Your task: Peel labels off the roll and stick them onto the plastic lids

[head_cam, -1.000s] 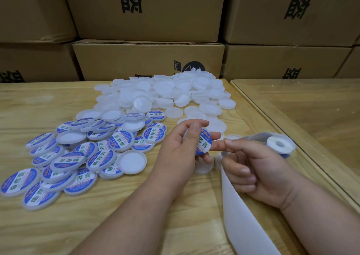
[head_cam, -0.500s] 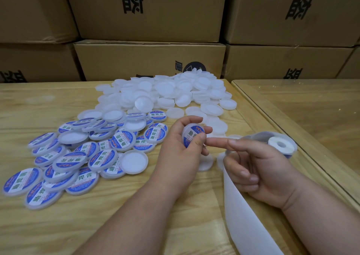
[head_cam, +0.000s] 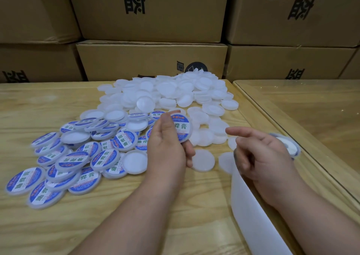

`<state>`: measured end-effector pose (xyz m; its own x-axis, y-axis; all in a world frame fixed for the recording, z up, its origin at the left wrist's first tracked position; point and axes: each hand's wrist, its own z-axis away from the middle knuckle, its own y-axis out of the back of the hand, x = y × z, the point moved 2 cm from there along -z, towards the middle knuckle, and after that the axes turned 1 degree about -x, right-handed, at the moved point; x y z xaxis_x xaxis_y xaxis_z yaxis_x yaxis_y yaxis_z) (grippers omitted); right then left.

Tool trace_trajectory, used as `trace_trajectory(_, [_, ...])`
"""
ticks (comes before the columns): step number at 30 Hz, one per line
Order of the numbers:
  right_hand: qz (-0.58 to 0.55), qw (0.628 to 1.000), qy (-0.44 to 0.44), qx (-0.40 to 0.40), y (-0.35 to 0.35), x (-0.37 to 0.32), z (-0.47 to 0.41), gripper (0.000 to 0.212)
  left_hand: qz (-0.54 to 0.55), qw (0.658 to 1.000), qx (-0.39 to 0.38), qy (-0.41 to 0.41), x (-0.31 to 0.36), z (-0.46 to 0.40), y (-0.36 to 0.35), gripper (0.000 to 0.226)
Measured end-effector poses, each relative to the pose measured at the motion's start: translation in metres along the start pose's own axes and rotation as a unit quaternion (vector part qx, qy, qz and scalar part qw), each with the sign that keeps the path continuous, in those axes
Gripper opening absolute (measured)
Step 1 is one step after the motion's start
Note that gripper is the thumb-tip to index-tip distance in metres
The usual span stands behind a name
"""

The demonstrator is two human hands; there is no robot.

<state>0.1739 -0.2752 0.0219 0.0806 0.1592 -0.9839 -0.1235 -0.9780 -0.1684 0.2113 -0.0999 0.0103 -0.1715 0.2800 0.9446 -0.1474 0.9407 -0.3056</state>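
Left hand (head_cam: 165,149): gripping a labelled lid (head_cam: 180,127) upright, fingers curled round its rim.
Right hand (head_cam: 261,155): hovering loosely open, forefinger extended, holding nothing.

the lid held up (head_cam: 180,127) carries a blue-rimmed label with a white band and green characters. unlabelled lids (head_cam: 167,91) are milky white. backing strip (head_cam: 251,212) white, bench (head_cam: 58,225) pale yellow wood grain, boxes (head_cam: 152,60) brown with black print.
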Motion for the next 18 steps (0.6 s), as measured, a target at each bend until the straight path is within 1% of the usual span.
trace_trajectory(1, [0.026, 0.999, 0.008, 0.023, 0.0, 0.001, 0.0, 0.032, -0.002, 1.0, 0.009, -0.004, -0.001, 0.001, 0.0, 0.04])
trace_trajectory(3, [0.081, 0.995, 0.02, 0.055, 0.001, 0.001, 0.001, 0.03, 0.009, 1.0, 0.02, 0.001, -0.001, 0.001, -0.001, 0.03])
trace_trajectory(5, [0.133, 0.988, 0.032, 0.072, 0.002, 0.003, 0.002, 0.029, 0.052, 0.998, 0.037, 0.025, 0.0, -0.002, -0.001, 0.02])
trace_trajectory(6, [0.156, 0.984, 0.038, 0.076, 0.002, 0.004, 0.002, 0.03, 0.074, 0.995, 0.05, 0.034, 0.0, -0.004, 0.0, 0.021])
trace_trajectory(10, [0.189, 0.977, 0.054, 0.081, 0.003, 0.006, 0.002, 0.025, 0.123, 0.982, 0.138, 0.024, 0.001, -0.011, 0.011, 0.037])
trace_trajectory(13, [0.187, 0.977, 0.061, 0.084, 0.003, 0.005, 0.002, 0.02, 0.151, 0.97, 0.187, 0.03, 0.0, -0.016, 0.016, 0.059])
trace_trajectory(16, [0.19, 0.976, 0.062, 0.083, 0.003, 0.005, 0.001, 0.024, 0.178, 0.966, 0.182, 0.038, 0.0, -0.016, 0.015, 0.078])
trace_trajectory(18, [0.211, 0.971, 0.065, 0.089, 0.003, 0.005, 0.001, 0.027, 0.13, 0.98, 0.149, 0.028, 0.0, -0.014, 0.012, 0.083])
